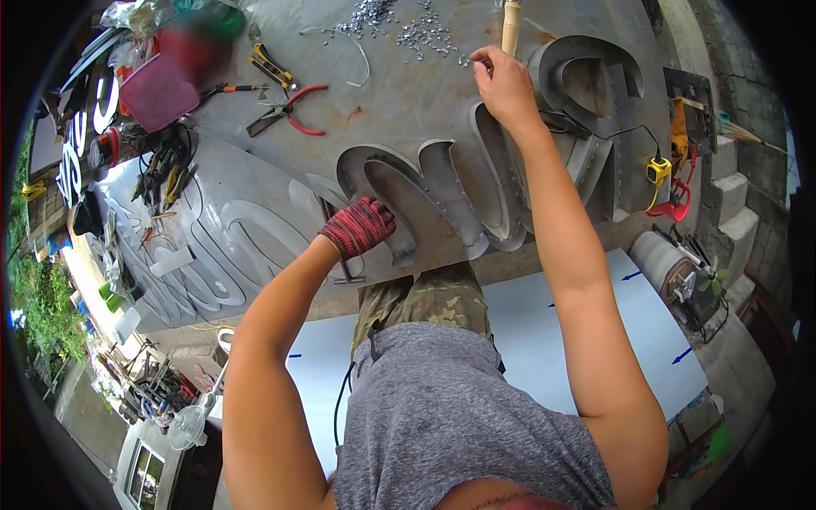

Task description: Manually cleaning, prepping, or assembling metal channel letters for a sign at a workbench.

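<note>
My left hand (pixel 359 228), in a red and black knit glove, is closed at the left end of a wavy sheet-metal letter form (pixel 455 191). What its fingers hold, if anything, is hidden. Beside that hand, a dark metal clamp (pixel 347 274) with a T-shaped bar sits at the table's near edge. My bare right hand (pixel 507 89) is over the far side of the letter form, thumb and fingers pinched together; I cannot make out anything between them. Small shiny metal pieces (pixel 425 36) lie scattered just left of it. A light wooden handle (pixel 510 27) lies beyond its knuckles.
Red-handled pliers (pixel 293 110) and a yellow utility knife (pixel 272 65) lie left on the metal table (pixel 382 102). Flat cut letter shapes (pixel 255 225) cover the left side. A curved metal letter (pixel 586 85) stands at right, near a yellow tape measure (pixel 658 170) and a cord.
</note>
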### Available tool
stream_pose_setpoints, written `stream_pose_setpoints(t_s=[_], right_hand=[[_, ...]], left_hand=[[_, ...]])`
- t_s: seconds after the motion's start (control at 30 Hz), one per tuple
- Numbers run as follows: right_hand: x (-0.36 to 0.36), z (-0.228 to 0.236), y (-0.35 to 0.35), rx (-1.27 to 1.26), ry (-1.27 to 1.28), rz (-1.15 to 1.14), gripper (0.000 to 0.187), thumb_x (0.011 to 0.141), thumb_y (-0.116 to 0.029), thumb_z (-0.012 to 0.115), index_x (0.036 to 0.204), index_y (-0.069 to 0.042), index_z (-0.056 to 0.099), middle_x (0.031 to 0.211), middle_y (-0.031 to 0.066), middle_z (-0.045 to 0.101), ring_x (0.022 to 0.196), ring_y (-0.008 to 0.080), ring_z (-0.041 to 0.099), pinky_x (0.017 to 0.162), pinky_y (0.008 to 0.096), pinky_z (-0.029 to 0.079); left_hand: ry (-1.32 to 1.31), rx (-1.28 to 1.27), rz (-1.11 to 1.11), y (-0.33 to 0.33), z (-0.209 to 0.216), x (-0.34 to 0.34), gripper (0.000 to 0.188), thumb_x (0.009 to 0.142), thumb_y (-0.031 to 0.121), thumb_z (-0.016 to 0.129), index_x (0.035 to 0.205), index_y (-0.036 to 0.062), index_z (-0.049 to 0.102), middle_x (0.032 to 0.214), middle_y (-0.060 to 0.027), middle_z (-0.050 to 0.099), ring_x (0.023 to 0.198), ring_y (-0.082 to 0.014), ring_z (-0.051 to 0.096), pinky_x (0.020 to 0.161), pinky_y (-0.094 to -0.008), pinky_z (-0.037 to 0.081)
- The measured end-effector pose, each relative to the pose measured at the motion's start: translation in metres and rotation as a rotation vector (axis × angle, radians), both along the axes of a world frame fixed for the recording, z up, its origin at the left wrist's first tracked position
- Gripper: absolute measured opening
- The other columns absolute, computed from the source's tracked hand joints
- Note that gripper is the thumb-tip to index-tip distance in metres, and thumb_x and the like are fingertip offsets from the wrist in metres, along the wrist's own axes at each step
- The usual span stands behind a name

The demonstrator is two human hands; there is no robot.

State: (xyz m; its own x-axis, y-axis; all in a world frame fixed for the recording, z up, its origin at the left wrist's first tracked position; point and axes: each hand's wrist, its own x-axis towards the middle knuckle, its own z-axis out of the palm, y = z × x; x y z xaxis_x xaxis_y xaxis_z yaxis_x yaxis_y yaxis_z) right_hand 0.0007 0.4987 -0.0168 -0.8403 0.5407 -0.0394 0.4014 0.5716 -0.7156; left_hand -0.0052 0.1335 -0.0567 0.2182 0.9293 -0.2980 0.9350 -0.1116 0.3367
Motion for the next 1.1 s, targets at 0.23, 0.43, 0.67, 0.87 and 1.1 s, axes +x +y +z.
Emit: stream_pose_setpoints(t_s=[0.23, 0.43, 0.67, 0.87, 1.1], right_hand=[[-0.043, -0.041, 0.042, 0.208, -0.265, 0.128, 0.019, 0.094, -0.01, 0.058, 0.108, -0.007, 0.071, 0.114, 0.0133, 0.072, 0.11, 0.0344, 0.067, 0.095, 0.0462, 0.054], [-0.058, -0.055, 0.058, 0.242, -0.438, 0.207, 0.023, 0.092, -0.006, 0.054, 0.104, -0.009, 0.074, 0.11, 0.0121, 0.075, 0.107, 0.0347, 0.07, 0.093, 0.0471, 0.055], [-0.064, -0.053, 0.05, 0.229, -0.456, 0.28, 0.014, 0.088, -0.014, 0.07, 0.1, -0.009, 0.074, 0.105, 0.0116, 0.076, 0.101, 0.0323, 0.071, 0.089, 0.0463, 0.056], [-0.06, -0.065, 0.044, 0.358, -0.385, 0.322, 0.014, 0.088, -0.015, 0.073, 0.1, -0.008, 0.073, 0.094, 0.0114, 0.073, 0.1, 0.0313, 0.07, 0.087, 0.0456, 0.055], [-0.014, -0.024, 0.019, 0.171, -0.053, 0.207, 0.016, 0.087, -0.015, 0.074, 0.091, 0.0, 0.068, 0.075, 0.0161, 0.069, 0.07, 0.0321, 0.07, 0.062, 0.0414, 0.055]], left_hand=[[-0.033, -0.054, 0.008, -0.003, -0.003, -0.001, 0.016, 0.089, 0.021, 0.057, 0.098, 0.0159, 0.069, 0.104, -0.0034, 0.068, 0.106, -0.0251, 0.064, 0.092, -0.0396, 0.051], [-0.023, -0.038, 0.014, -0.002, -0.003, -0.002, 0.014, 0.091, 0.02, 0.057, 0.096, 0.0156, 0.069, 0.101, -0.0037, 0.068, 0.102, -0.0244, 0.065, 0.089, -0.0387, 0.051], [-0.047, -0.031, 0.03, -0.004, -0.007, -0.001, 0.015, 0.091, 0.021, 0.057, 0.097, 0.0154, 0.069, 0.101, -0.0039, 0.068, 0.103, -0.0249, 0.065, 0.088, -0.0382, 0.052], [-0.053, -0.004, 0.053, -0.008, -0.009, 0.002, 0.013, 0.088, 0.021, 0.058, 0.094, 0.0161, 0.068, 0.101, -0.0032, 0.068, 0.104, -0.025, 0.065, 0.092, -0.0399, 0.051], [-0.015, 0.05, 0.02, 0.0, -0.017, 0.004, 0.014, 0.089, 0.021, 0.056, 0.096, 0.0156, 0.067, 0.103, -0.004, 0.068, 0.103, -0.025, 0.064, 0.089, -0.0401, 0.051]])
